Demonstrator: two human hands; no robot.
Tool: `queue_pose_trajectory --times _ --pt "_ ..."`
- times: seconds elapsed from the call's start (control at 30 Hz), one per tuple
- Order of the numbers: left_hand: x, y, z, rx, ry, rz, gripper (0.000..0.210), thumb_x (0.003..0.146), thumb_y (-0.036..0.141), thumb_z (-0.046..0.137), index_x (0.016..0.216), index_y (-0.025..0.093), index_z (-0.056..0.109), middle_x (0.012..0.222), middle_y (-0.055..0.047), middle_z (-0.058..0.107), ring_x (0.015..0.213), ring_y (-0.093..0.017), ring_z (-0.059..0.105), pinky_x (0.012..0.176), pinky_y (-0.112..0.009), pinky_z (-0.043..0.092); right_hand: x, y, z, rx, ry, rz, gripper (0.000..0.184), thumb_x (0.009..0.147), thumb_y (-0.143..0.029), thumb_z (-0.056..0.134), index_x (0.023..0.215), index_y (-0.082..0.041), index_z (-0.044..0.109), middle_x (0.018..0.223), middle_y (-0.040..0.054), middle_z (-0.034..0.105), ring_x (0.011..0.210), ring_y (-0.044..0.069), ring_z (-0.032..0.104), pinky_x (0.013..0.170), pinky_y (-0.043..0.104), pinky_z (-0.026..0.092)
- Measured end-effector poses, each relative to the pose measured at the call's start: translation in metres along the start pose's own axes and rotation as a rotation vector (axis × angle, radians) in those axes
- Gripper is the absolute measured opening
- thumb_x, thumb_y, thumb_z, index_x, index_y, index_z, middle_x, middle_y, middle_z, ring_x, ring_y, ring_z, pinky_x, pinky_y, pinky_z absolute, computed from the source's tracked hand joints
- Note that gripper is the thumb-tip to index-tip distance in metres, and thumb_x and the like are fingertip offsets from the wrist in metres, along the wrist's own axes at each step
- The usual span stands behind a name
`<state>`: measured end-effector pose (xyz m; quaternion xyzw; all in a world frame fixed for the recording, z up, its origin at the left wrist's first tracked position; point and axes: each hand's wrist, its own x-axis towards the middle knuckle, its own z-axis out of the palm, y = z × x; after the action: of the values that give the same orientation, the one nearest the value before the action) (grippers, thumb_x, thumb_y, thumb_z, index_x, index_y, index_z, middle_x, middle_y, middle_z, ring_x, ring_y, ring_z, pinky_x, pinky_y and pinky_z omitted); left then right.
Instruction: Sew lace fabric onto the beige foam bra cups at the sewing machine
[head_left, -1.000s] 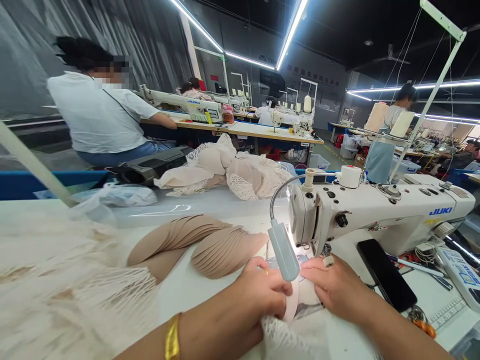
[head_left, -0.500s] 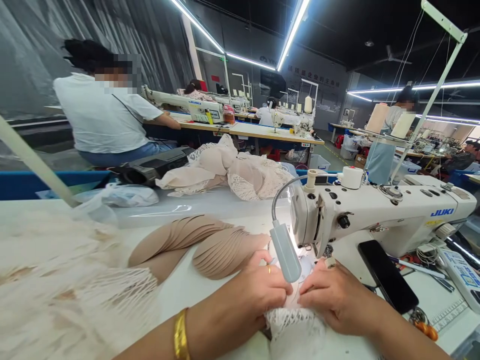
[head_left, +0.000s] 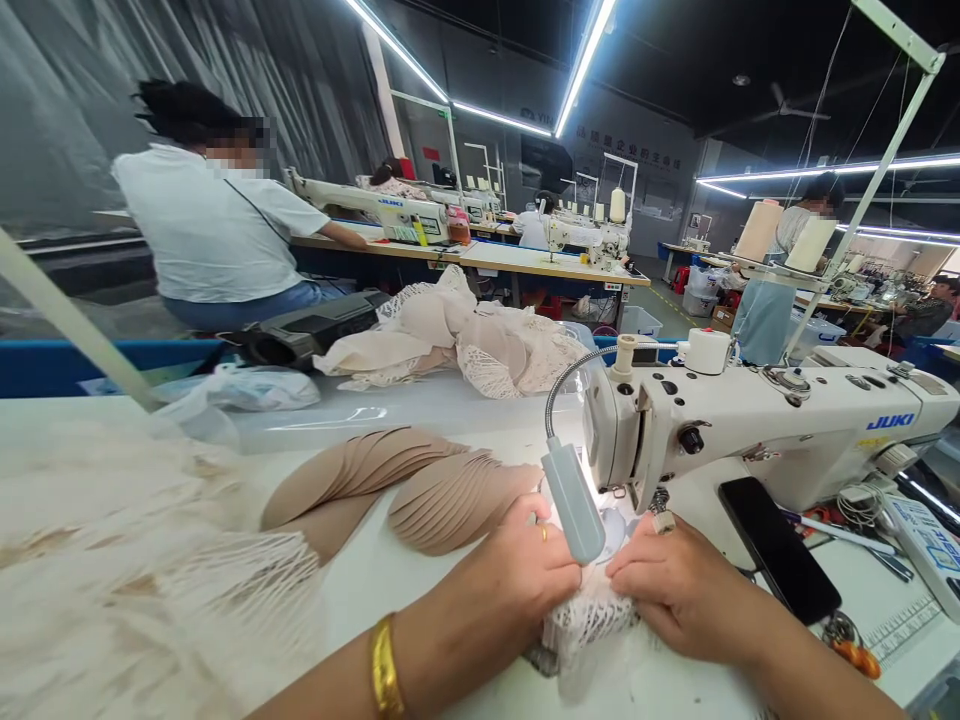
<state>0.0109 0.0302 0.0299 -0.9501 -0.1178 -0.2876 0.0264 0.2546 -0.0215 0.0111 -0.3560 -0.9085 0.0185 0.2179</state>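
Note:
A piece of pale lace fabric (head_left: 592, 612) lies under the head of a white sewing machine (head_left: 765, 425). My left hand (head_left: 529, 560) is closed on its left side, fingers bent near the needle area. Opposite it, my right hand (head_left: 667, 580) pinches the fabric's right side. A grey lamp (head_left: 574, 500) on a bendy neck hangs in front of the needle and hides part of the work. Left of my left hand are fanned stacks of beige foam cups (head_left: 457, 500).
Loose lace fabric (head_left: 135, 560) covers the table's left. Lace bra pieces (head_left: 465, 335) are heaped behind. A black phone (head_left: 780, 550) leans by the machine, near an orange-handled tool (head_left: 855, 655). A co-worker in a white shirt (head_left: 217, 220) sits at the far left.
The lace fabric has shifted and bunched slightly nearer the needle between my hands. Both hands keep their hold, and the whole view has moved a little.

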Motion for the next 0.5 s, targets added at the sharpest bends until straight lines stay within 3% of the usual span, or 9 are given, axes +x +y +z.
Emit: queue_pose_trajectory --times 0.1,0.3,0.5 --pt "-0.002 -0.002 0.01 0.062 0.006 -0.014 0.03 0.095 -0.005 0.047 0.089 0.022 0.06 0.081 0.002 0.07 0.074 -0.019 0.064 0.083 -0.04 0.043 -0.001 0.003 0.002 0.027 -0.009 0.064 0.03 0.086 0.001 0.051 0.093 -0.025 0.065 0.09 0.0013 0.075 0.08 0.02 0.064 0.087 0.036 0.049" --pt "0.011 0.009 0.014 0.17 0.196 -0.054 0.033 0.102 0.0 0.04 0.082 0.021 0.057 0.077 -0.001 0.065 0.072 -0.018 0.061 0.075 -0.038 0.049 -0.001 0.008 0.003 -0.037 0.019 0.257 0.029 0.087 -0.004 0.05 0.1 -0.022 0.068 0.084 0.0058 0.069 0.087 0.026 0.061 0.078 0.036 0.053" --pt "0.018 0.015 0.009 0.224 0.185 -0.08 0.032 0.103 0.002 0.043 0.082 0.022 0.058 0.079 -0.004 0.066 0.091 -0.023 0.068 0.084 -0.042 0.057 0.006 0.01 0.005 -0.004 0.072 0.366 0.031 0.086 0.0 0.047 0.099 -0.019 0.069 0.098 0.0107 0.074 0.101 0.027 0.067 0.092 0.038 0.055"
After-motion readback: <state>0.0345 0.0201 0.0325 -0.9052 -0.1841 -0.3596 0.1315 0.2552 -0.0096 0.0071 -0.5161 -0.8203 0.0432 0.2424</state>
